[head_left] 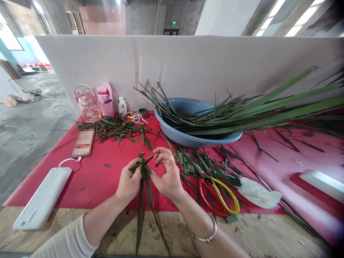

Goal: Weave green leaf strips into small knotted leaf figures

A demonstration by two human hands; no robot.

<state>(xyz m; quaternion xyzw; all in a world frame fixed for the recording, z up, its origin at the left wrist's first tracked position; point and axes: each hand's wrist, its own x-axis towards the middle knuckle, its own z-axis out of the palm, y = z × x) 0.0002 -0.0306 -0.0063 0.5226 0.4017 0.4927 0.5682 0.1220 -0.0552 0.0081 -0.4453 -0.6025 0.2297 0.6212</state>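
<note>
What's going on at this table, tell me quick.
A person is working long green leaf strips with both bare hands. The left hand and the right hand pinch a folded knot of the strips above the red cloth, the loose ends trailing down toward the person. A blue basin behind holds a bundle of long leaves. Cut leaf scraps lie scattered, and scissors with red and yellow handles rest to the right.
</note>
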